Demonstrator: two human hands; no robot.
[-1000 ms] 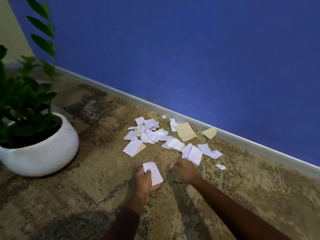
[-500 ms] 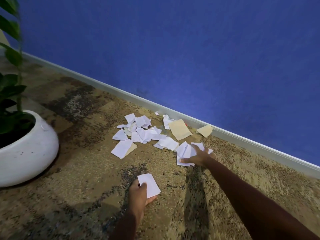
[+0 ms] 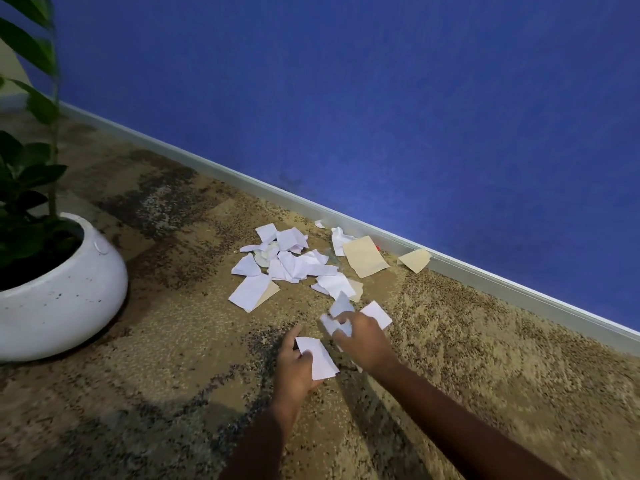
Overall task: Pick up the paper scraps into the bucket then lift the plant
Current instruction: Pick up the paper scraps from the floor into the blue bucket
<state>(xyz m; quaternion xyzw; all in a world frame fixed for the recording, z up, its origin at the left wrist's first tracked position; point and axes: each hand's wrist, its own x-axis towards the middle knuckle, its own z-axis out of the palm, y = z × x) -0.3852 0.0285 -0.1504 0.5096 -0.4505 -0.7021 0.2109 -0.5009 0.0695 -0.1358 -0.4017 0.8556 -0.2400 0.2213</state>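
Note:
Several white and tan paper scraps [image 3: 294,265] lie scattered on the carpet near the wall. My left hand [image 3: 294,368] holds one white scrap [image 3: 318,356] low over the carpet. Right beside it, my right hand [image 3: 363,341] is closed on a bunch of white scraps [image 3: 341,315] that stick out past its fingers. A green plant [image 3: 24,188] in a round white pot [image 3: 65,292] stands at the left edge. No bucket is in view.
A blue wall with a grey baseboard [image 3: 485,275] runs diagonally behind the scraps. Two tan pieces, the larger tan scrap [image 3: 363,261] and a small tan scrap [image 3: 415,259], lie close to the baseboard. Patterned brown carpet [image 3: 173,375] covers the floor.
My right hand has pulled back from the pile toward my left hand, bringing several white scraps with it. The left hand still holds its scrap. The view has shifted slightly left.

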